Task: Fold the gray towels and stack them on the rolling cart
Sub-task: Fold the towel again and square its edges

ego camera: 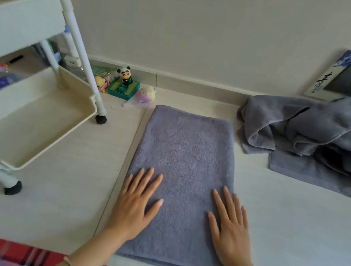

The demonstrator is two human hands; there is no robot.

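Your left hand and right hand lie flat, fingers spread, on the gray towel; smooth outward, then fold the near edge, seemingly doubled, away.

We seem to be in a home, low on the pale tiled floor of a room, close to the baseboard. A white rolling cart stands at our left. Small toys, a panda figurine among them, sit by the wall. A heap of gray towels lies at our right, below a calligraphy board that leans there.
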